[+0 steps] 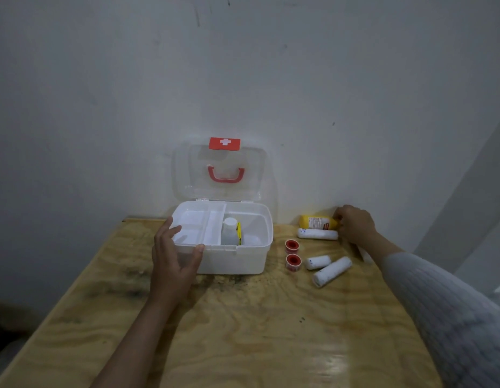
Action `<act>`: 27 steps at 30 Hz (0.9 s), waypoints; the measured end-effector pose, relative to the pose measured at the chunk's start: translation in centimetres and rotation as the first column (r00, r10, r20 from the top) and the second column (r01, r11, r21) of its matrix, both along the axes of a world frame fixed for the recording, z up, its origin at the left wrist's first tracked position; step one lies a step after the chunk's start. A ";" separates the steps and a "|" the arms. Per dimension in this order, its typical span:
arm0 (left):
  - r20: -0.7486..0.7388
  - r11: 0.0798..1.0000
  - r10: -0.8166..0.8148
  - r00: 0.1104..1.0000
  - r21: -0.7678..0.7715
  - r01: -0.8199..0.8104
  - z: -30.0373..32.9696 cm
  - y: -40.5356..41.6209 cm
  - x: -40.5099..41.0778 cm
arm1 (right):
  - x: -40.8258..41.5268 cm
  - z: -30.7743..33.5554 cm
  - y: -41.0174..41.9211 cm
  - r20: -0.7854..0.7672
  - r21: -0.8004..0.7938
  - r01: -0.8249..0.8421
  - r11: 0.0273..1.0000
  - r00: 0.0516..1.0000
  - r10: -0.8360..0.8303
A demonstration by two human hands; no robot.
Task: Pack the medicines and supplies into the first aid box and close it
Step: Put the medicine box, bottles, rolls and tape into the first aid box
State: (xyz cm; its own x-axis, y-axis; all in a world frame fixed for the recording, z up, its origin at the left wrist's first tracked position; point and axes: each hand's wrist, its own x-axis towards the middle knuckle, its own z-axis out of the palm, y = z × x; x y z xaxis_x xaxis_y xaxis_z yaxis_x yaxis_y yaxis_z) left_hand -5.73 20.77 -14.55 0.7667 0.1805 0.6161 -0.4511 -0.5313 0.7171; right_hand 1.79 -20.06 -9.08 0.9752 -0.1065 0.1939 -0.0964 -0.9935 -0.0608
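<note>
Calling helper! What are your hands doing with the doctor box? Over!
Left hand steadying open first aid box. Right hand reaching yellow bottle, not lifted. Three bandage rolls, two red tape rolls unpacked. Nothing blocking.

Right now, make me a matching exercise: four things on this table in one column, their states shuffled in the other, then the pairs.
1. clear hinged lid
2. yellow plastic bottle
3. white bottle with a yellow label
4. two red-centred tape rolls

A. upright inside the white box
B. on the table beside the box
C. raised open
D. lying on its side at the right hand

Pairs: 1-C, 2-D, 3-A, 4-B
</note>
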 end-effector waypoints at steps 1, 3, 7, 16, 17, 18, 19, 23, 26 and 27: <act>-0.003 1.000 0.002 1.000 0.006 -0.002 0.0 0.0 0.1 | -0.1 0.0 -0.3 0.005 0.009 -0.026 1.000 1.000 0.026; -0.005 1.000 0.004 1.000 0.007 -0.004 -0.1 0.1 0.1 | -0.2 0.1 -0.7 0.032 0.067 -0.069 0.995 0.997 0.067; 0.011 1.000 0.005 1.000 0.001 -0.005 0.0 0.0 0.1 | -0.2 0.8 -1.0 0.086 0.152 -0.175 0.973 0.983 0.163; 0.002 1.000 0.008 1.000 0.005 -0.008 -0.1 -0.1 0.2 | -0.6 4.6 1.9 0.204 -0.038 -0.415 0.909 0.887 0.414; -0.003 1.000 0.008 1.000 0.004 -0.008 -0.2 0.0 0.2 | -0.8 5.1 2.5 0.218 -0.086 -0.433 0.897 0.871 0.441; -0.006 1.000 0.007 1.000 0.003 -0.007 -0.2 0.0 0.2 | -1.1 5.6 3.1 0.240 -0.139 -0.441 0.887 0.853 0.462; -0.005 1.000 0.006 1.000 0.000 -0.006 -0.2 0.0 0.2 | -1.3 6.2 3.5 0.271 -0.185 -0.442 0.878 0.836 0.478; 0.005 1.000 -0.001 1.000 -0.007 0.001 0.0 -0.3 -0.1 | -2.6 8.8 5.2 0.437 -0.140 -0.477 0.867 0.757 0.487; 0.009 1.000 -0.002 1.000 -0.004 0.002 0.0 -0.2 -0.1 | -3.7 10.6 7.0 0.536 -0.032 -0.571 0.820 0.683 0.497; 0.010 1.000 -0.002 1.000 -0.004 0.002 0.1 -0.1 -0.1 | -4.1 11.0 7.7 0.559 0.007 -0.599 0.801 0.666 0.493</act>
